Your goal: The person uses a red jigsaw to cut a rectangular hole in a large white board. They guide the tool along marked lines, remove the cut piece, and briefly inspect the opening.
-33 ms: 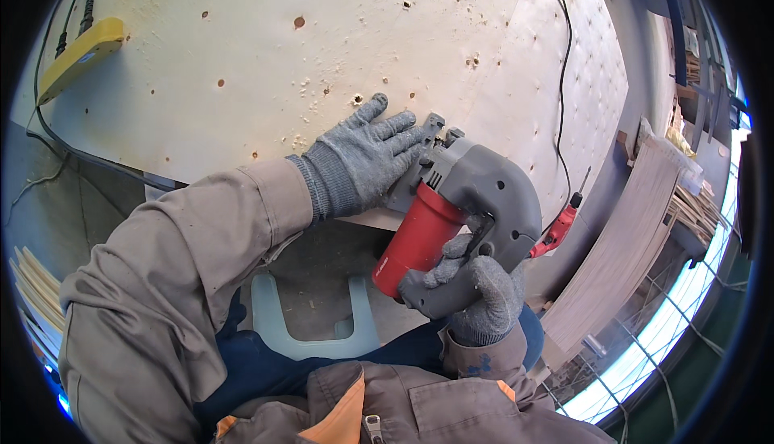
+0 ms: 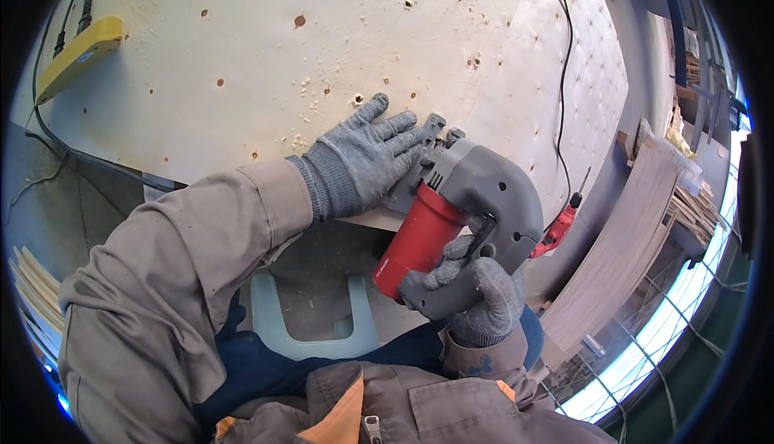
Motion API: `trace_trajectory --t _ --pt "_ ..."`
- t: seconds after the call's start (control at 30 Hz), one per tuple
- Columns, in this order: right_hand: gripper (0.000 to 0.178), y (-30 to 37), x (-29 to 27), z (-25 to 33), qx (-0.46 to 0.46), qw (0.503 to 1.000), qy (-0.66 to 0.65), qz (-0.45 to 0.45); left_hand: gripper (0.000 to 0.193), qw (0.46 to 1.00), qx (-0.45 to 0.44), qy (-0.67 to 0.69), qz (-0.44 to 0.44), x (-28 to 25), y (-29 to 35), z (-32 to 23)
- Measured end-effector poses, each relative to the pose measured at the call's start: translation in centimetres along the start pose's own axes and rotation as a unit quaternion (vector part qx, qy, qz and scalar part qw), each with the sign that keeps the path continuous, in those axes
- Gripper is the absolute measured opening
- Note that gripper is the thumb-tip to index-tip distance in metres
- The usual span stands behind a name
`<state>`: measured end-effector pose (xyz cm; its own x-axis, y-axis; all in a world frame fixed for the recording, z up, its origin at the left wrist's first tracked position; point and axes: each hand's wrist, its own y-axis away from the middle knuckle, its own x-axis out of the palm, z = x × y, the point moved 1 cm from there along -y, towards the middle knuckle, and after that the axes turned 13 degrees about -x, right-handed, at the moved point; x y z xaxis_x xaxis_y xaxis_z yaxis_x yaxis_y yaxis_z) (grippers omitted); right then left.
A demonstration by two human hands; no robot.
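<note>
In a grey knit glove, my left hand (image 2: 367, 154) lies flat with fingers stretched out. It rests on the near edge of the pale plywood sheet (image 2: 266, 65), its fingertips touching or close beside the metal base of a red and grey jigsaw (image 2: 496, 174). Tilted onto its side, the jigsaw sits at the sheet's edge, with its red barrel pointing back toward my lap. My gloved right hand (image 2: 488, 295) is closed round its looped grey handle. The blade cannot be made out.
Sawdust and small holes mark the sheet. A yellow power strip (image 2: 81, 57) stands at its left edge. Along the right runs a black cord (image 2: 567, 65); a red tool with a thin bit (image 2: 556, 230) sits nearby. Stacked boards (image 2: 617, 238) lie right. Below is a pale blue stool (image 2: 314, 347).
</note>
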<state>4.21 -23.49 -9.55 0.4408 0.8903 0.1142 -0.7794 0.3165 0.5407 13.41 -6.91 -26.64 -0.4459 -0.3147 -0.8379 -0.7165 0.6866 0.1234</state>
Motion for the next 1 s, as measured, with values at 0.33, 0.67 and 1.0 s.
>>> trace_trajectory --t 0.33,0.67,1.0 --pt "0.039 0.3 -0.6 -0.2 -0.006 0.999 0.029 -0.013 0.080 1.000 0.000 -0.004 0.008 0.5 -0.3 -0.5" --pt "0.029 -0.2 -1.9 -0.5 0.009 0.986 0.163 0.026 0.086 0.999 -0.015 -0.014 0.040 0.1 -0.7 -0.7" --pt "0.058 -0.6 -0.6 0.0 0.031 0.999 -0.023 0.002 0.090 1.000 -0.005 -0.018 0.020 0.4 -0.6 -0.8"
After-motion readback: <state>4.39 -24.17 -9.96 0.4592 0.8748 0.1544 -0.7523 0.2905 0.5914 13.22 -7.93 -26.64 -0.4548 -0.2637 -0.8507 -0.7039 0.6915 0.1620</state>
